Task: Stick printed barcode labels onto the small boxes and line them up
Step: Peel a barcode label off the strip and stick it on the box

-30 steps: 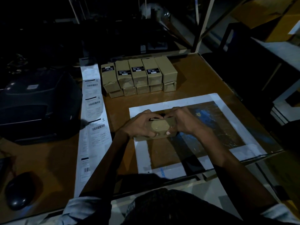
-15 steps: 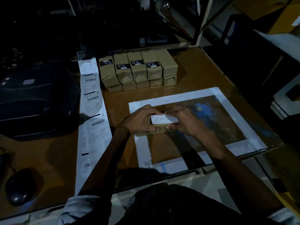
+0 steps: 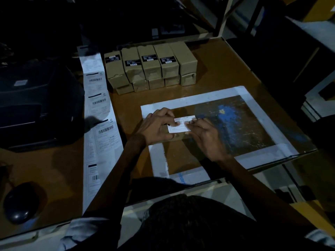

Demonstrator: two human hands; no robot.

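A small brown box (image 3: 178, 136) lies on the worn cutting mat (image 3: 241, 127) in front of me, with a white printed label (image 3: 178, 128) on its top face. My left hand (image 3: 155, 126) grips the box's left end, thumb along the near side and fingers on top. My right hand (image 3: 206, 138) rests fingertips flat on the label's right part. Behind the mat stands a double-layer row of several brown boxes (image 3: 150, 67), most with dark labels on top. A long strip of barcode labels (image 3: 100, 122) runs down the desk at the left.
A black label printer (image 3: 36, 104) sits at the left beside the strip. A dark computer mouse (image 3: 20, 205) lies near the front left. The desk's right edge (image 3: 272, 98) drops off to dark shelving and frames beyond.
The box was turned so its top face shows, and a white label now lies on it. My right fingers have spread flat over the label. The view moved closer.
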